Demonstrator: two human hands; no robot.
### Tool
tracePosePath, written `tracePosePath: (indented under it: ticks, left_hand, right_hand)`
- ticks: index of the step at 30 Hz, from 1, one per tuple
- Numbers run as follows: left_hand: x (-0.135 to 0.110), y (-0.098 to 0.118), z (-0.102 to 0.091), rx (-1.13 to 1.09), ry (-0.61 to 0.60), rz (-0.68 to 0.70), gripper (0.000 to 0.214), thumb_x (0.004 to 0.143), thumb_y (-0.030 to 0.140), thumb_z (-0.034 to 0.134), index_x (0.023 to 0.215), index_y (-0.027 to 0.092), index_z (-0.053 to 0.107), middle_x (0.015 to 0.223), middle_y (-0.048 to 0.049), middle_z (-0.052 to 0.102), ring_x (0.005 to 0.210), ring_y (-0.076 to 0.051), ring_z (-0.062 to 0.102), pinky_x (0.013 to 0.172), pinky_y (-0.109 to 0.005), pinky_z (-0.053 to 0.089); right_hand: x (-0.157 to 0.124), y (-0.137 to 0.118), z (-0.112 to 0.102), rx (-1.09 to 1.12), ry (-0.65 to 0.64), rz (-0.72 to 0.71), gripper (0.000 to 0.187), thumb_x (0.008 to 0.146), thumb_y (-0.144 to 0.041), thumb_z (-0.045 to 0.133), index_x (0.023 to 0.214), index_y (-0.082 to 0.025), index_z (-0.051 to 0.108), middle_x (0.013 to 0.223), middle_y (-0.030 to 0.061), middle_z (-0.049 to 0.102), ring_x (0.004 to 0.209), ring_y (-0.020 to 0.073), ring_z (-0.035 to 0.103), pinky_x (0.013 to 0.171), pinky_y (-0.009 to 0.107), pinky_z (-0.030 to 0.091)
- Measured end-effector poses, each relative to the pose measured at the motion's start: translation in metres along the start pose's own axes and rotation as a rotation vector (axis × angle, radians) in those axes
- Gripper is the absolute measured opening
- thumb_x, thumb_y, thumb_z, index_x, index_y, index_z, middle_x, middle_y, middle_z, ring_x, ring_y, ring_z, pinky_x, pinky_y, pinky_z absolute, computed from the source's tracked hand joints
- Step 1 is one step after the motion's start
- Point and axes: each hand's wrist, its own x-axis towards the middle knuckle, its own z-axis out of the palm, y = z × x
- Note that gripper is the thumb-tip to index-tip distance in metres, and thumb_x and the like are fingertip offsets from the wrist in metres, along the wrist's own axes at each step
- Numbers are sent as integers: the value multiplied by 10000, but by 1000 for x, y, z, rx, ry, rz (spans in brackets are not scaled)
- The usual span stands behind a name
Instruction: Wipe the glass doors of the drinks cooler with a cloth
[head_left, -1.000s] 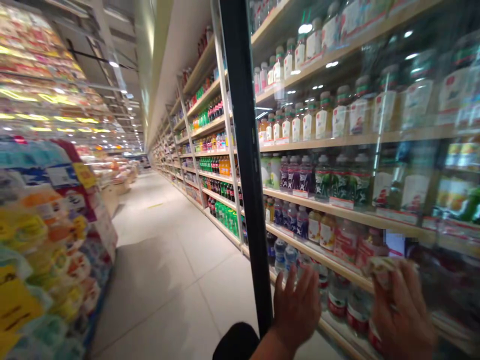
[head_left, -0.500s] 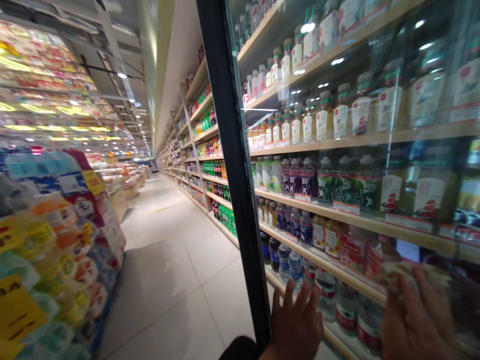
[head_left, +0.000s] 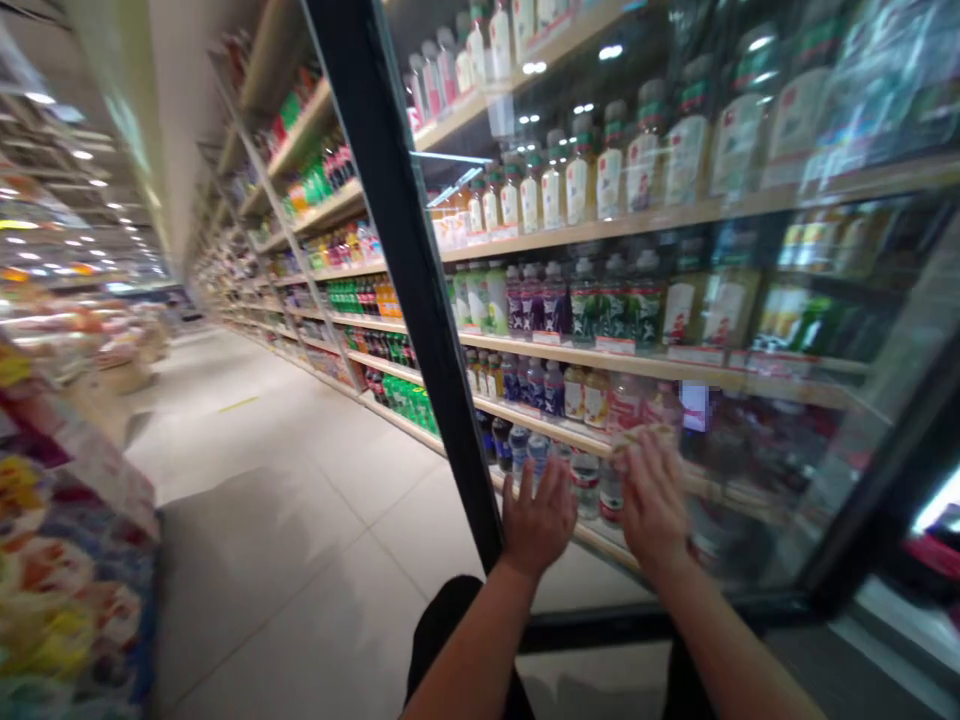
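A tall glass door with a black frame [head_left: 409,290] stands in front of wooden shelves of drink bottles [head_left: 592,290]. My left hand [head_left: 536,520] lies flat on the glass by the frame's edge, fingers spread. My right hand [head_left: 651,500] presses a pale cloth [head_left: 637,434] against the pane just to the right of it, with the fingers stretched over the cloth. Bottles show blurred through the glass behind both hands.
A long supermarket aisle with a tiled floor [head_left: 285,480] runs away to the left, lined with more drink shelves [head_left: 330,300]. A display of colourful packets [head_left: 67,570] stands at the near left. The door's bottom rail [head_left: 660,625] crosses low at right.
The view has pulled back and swung right, so the door's frame now leans further left. Both hands sit closer together and higher in view, still on the glass.
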Motion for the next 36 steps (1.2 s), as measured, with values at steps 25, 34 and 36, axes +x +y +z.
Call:
tracePosePath:
  ticks: [25, 34, 36]
  left_hand:
    - [-6, -3, 15, -190, 12, -89, 730, 917, 273, 686, 1560, 213, 346, 1437, -111, 592, 1559, -227, 142, 1270, -467, 72]
    - [-19, -1, 20, -200, 24, -120, 708, 889, 266, 698, 1533, 274, 404, 1513, -64, 511, 1553, -256, 168, 1262, -504, 119]
    - [-20, 0, 19, -215, 24, -122, 686, 899, 262, 687, 1528, 272, 415, 1512, -60, 515, 1553, -250, 168, 1265, -495, 108]
  right_hand:
    - [10, 4, 14, -69, 41, 34, 550, 924, -57, 565, 1442, -234, 522, 1344, 101, 674, 1434, 277, 453, 1145, 544, 450]
    - [21, 13, 14, 25, 45, -26, 591, 923, -47, 571, 1480, -220, 481, 1387, 120, 640, 1391, 254, 513, 1130, 522, 490]
    - [25, 11, 14, 23, 65, -4, 608, 920, -29, 560, 1492, -213, 464, 1407, 134, 621, 1387, 257, 517, 1139, 535, 477]
